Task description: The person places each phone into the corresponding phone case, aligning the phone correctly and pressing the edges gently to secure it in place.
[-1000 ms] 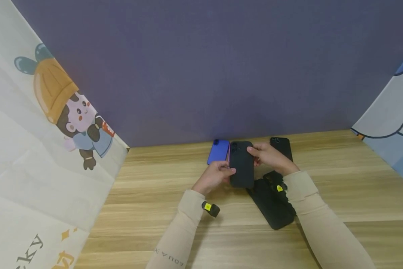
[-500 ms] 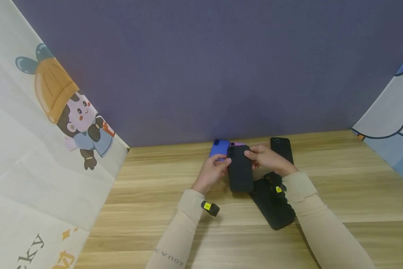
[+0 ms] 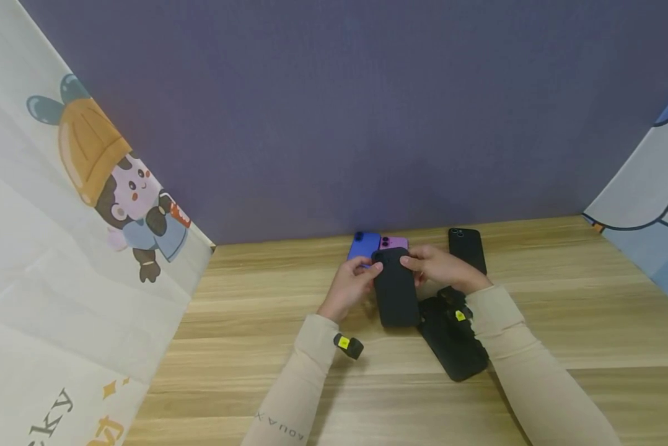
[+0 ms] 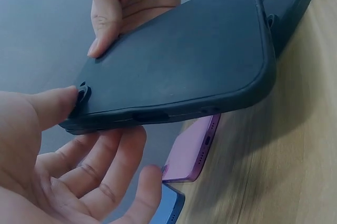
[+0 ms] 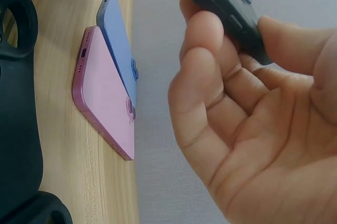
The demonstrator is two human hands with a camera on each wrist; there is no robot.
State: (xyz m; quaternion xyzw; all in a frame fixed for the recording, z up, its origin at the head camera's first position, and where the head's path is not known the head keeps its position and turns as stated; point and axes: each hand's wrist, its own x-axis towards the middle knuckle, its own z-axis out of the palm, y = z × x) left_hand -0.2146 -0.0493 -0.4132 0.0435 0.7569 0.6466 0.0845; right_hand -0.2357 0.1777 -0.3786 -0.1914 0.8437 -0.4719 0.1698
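Note:
Both hands hold a black phone case (image 3: 396, 294) above the table, its back facing up in the head view; I cannot tell whether a phone is inside. My left hand (image 3: 349, 285) pinches the corner by the camera cutout, thumb (image 4: 58, 107) on top and fingers (image 4: 113, 161) curled below. From the opposite side my right hand (image 3: 440, 267) grips it with the thumb on the back and fingers underneath. Behind the case lie a pink phone (image 5: 105, 87) and a blue phone (image 3: 365, 243), both back up; the case partly covers them in the head view.
Another black phone case (image 3: 453, 347) lies on the wooden table (image 3: 245, 347), under the right wrist. A black phone (image 3: 468, 249) lies at the back right. A dark upright panel (image 3: 334, 124) closes off the back, with printed sheets (image 3: 21, 248) at the sides.
The held case has come nearer the person and slightly left, uncovering more of the pink phone. My left thumb has shifted from its lower side up to the camera corner.

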